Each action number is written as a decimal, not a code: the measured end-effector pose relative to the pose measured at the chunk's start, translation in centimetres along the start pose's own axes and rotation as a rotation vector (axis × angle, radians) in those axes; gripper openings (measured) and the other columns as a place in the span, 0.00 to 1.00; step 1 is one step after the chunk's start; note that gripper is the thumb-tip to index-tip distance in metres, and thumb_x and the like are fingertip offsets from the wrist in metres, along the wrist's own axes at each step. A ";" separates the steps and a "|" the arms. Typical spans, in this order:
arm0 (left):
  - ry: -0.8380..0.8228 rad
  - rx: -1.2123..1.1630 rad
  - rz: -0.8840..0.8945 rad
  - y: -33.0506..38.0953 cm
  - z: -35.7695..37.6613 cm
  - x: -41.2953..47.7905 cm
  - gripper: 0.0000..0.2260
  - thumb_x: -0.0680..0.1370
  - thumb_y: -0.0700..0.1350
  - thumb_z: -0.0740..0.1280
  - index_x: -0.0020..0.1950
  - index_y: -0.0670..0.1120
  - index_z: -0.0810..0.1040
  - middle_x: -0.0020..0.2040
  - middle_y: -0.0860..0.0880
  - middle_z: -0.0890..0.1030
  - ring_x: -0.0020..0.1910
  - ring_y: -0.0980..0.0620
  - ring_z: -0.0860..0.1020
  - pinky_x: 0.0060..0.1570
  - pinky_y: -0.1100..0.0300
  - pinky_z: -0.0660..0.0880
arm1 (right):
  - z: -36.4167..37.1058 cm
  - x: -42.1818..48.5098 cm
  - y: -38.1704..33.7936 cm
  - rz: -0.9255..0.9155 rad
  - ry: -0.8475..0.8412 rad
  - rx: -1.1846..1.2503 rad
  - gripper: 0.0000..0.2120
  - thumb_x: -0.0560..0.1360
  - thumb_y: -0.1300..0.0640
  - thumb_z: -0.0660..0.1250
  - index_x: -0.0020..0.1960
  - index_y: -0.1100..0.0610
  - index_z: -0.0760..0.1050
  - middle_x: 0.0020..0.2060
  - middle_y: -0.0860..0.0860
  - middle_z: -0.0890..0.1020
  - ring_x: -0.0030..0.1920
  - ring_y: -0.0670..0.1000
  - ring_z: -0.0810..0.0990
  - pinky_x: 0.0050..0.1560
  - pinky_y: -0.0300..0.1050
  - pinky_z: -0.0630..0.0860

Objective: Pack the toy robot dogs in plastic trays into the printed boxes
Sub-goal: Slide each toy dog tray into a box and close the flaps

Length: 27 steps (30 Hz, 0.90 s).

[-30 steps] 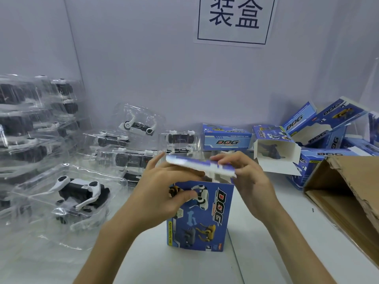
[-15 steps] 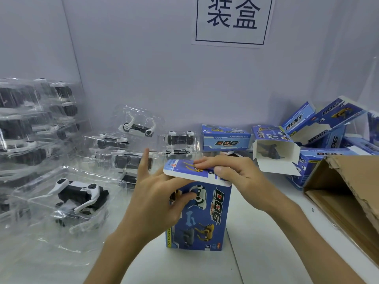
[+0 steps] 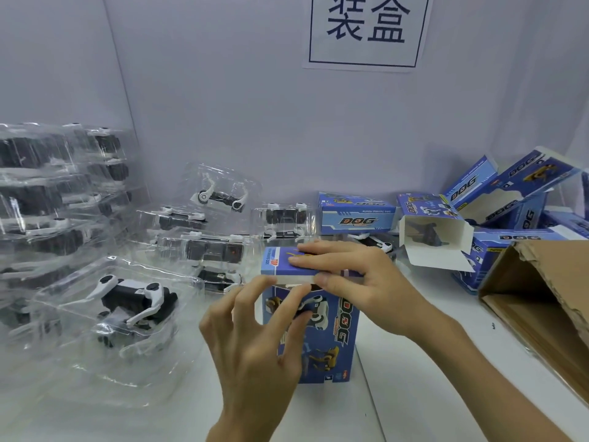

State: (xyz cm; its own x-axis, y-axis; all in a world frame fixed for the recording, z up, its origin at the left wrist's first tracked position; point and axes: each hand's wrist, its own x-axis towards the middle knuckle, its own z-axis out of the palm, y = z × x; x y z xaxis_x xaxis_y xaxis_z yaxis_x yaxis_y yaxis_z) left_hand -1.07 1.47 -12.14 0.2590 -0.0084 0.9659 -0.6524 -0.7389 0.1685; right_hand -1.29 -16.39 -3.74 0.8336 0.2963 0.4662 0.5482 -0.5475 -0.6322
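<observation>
Printed box: a blue printed box [image 3: 331, 342] stands upright near the middle of the table's [image 3: 430, 378] front edge, its "DOG" face toward the camera.
Top flap: the top flap [image 3: 280, 266] (marked "TOP") lies folded down over the box, with a thin gap showing under its front edge.
Right hand: the right hand [image 3: 360, 282] lies flat on the flap, fingers straight and pressing, thumb against the flap's front edge; nothing is clasped.
Left hand: the left hand [image 3: 255, 339] touches the box's front face just under the flap with loosely bent fingertips, grasping nothing.
Nearest tray: a clear plastic tray [image 3: 127, 301] with a black-and-white toy dog lies toward the front left corner.
Other trays: a stack of filled trays [image 3: 47, 199] sits along the left edge; more trays [image 3: 204, 247] lie toward the back, left of centre.
Other boxes: a closed box [image 3: 357, 215] lies at the back edge, with an open-ended box [image 3: 436, 237] just to its right.
Carton: a brown cardboard carton [image 3: 541, 298] sits at the right edge.
Wall: a paper sign [image 3: 366, 30] hangs above.
</observation>
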 end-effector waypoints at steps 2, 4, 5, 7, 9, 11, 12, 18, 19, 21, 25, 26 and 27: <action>-0.012 0.014 0.029 -0.5 0.1 0.4 0.14 0.77 0.54 0.69 0.62 0.54 0.77 0.62 0.51 0.74 0.59 0.46 0.72 0.64 0.57 0.58 | -0.1 0.2 0.1 0.028 -0.020 0.045 0.16 0.79 0.56 0.66 0.62 0.41 0.80 0.66 0.39 0.77 0.69 0.37 0.70 0.63 0.47 0.77; -0.017 0.010 0.035 -0.8 0.1 0.6 0.13 0.78 0.55 0.69 0.61 0.53 0.77 0.61 0.53 0.75 0.58 0.47 0.72 0.63 0.54 0.60 | -0.3 0.4 0.1 0.030 -0.029 0.052 0.17 0.80 0.60 0.67 0.62 0.41 0.80 0.66 0.41 0.78 0.68 0.35 0.70 0.60 0.41 0.78; -0.017 0.010 0.041 -1.0 0.1 0.6 0.13 0.78 0.56 0.69 0.60 0.53 0.78 0.60 0.53 0.76 0.58 0.47 0.73 0.63 0.54 0.60 | -0.3 0.5 0.1 0.021 -0.032 0.038 0.18 0.80 0.61 0.67 0.61 0.40 0.80 0.66 0.41 0.78 0.68 0.34 0.70 0.59 0.37 0.77; -0.018 0.017 0.056 -1.2 -0.1 0.9 0.13 0.77 0.57 0.69 0.59 0.54 0.77 0.59 0.55 0.75 0.57 0.48 0.72 0.64 0.54 0.59 | -0.7 0.6 0.2 0.014 -0.046 -0.002 0.18 0.80 0.59 0.67 0.61 0.38 0.80 0.65 0.39 0.78 0.68 0.33 0.69 0.55 0.34 0.78; -0.030 0.026 0.067 -1.5 -0.3 1.4 0.14 0.76 0.58 0.71 0.57 0.54 0.76 0.58 0.55 0.75 0.57 0.49 0.72 0.65 0.55 0.58 | -1.0 0.7 0.2 0.026 -0.069 -0.022 0.16 0.80 0.57 0.67 0.61 0.38 0.80 0.65 0.38 0.78 0.68 0.34 0.69 0.52 0.35 0.79; -0.052 0.038 0.095 -1.9 -0.5 1.8 0.15 0.75 0.59 0.71 0.56 0.54 0.76 0.57 0.55 0.75 0.56 0.49 0.71 0.64 0.54 0.57 | -1.3 0.6 0.3 0.029 -0.084 -0.042 0.16 0.80 0.56 0.67 0.62 0.38 0.80 0.66 0.38 0.77 0.69 0.34 0.68 0.53 0.34 0.79; -0.064 0.044 0.114 -2.1 -0.6 2.0 0.15 0.75 0.60 0.71 0.56 0.54 0.76 0.57 0.54 0.74 0.56 0.49 0.71 0.63 0.54 0.58 | -1.3 0.7 0.2 0.028 -0.092 -0.068 0.16 0.80 0.55 0.66 0.63 0.38 0.79 0.67 0.38 0.77 0.69 0.34 0.68 0.55 0.33 0.78; -0.139 -0.008 0.144 -2.0 -0.3 1.9 0.14 0.76 0.53 0.69 0.60 0.52 0.75 0.61 0.51 0.72 0.60 0.47 0.68 0.64 0.53 0.59 | -1.1 0.1 -0.8 -0.005 -0.186 -0.351 0.21 0.80 0.46 0.54 0.71 0.33 0.69 0.74 0.34 0.66 0.75 0.33 0.57 0.71 0.27 0.51; -0.144 -0.020 0.138 -1.9 -0.2 1.8 0.13 0.77 0.51 0.68 0.60 0.51 0.75 0.61 0.51 0.71 0.60 0.47 0.68 0.64 0.53 0.59 | -1.0 0.0 -1.0 -0.015 -0.213 -0.382 0.23 0.79 0.48 0.53 0.72 0.32 0.67 0.75 0.34 0.64 0.75 0.33 0.56 0.70 0.24 0.47; -0.158 -0.029 0.145 -1.5 0.0 1.8 0.13 0.77 0.49 0.67 0.61 0.51 0.75 0.61 0.51 0.71 0.61 0.46 0.69 0.64 0.53 0.60 | -1.2 0.1 -1.2 0.002 -0.280 -0.370 0.26 0.79 0.52 0.52 0.73 0.34 0.65 0.76 0.35 0.63 0.75 0.32 0.54 0.68 0.22 0.44; -0.201 -0.050 0.148 -1.5 0.2 2.1 0.15 0.76 0.48 0.66 0.62 0.51 0.74 0.63 0.50 0.72 0.63 0.46 0.69 0.66 0.46 0.63 | -2.7 0.1 -0.7 0.012 -0.115 -0.107 0.16 0.79 0.61 0.66 0.64 0.50 0.80 0.64 0.44 0.80 0.67 0.42 0.75 0.67 0.39 0.72; -0.206 -0.056 0.144 -1.5 0.3 2.1 0.15 0.75 0.48 0.66 0.62 0.51 0.74 0.63 0.50 0.72 0.63 0.46 0.69 0.66 0.45 0.63 | -3.1 -0.1 -0.4 0.014 -0.054 -0.041 0.12 0.78 0.63 0.70 0.59 0.53 0.82 0.60 0.46 0.83 0.63 0.45 0.78 0.63 0.44 0.77; -0.208 -0.065 0.142 -1.5 0.3 2.2 0.15 0.75 0.48 0.66 0.62 0.51 0.74 0.64 0.50 0.72 0.64 0.46 0.69 0.67 0.45 0.62 | -3.2 -0.3 -0.1 0.016 -0.019 0.002 0.09 0.76 0.63 0.72 0.55 0.55 0.82 0.57 0.47 0.84 0.60 0.46 0.80 0.60 0.48 0.79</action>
State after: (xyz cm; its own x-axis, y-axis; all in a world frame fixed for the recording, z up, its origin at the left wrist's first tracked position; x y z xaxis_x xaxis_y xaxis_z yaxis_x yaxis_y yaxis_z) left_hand 0.68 2.32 -10.35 0.2983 -0.2524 0.9205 -0.7354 -0.6756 0.0530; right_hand -1.80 -18.92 -1.80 0.8433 0.3026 0.4442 0.5351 -0.5507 -0.6406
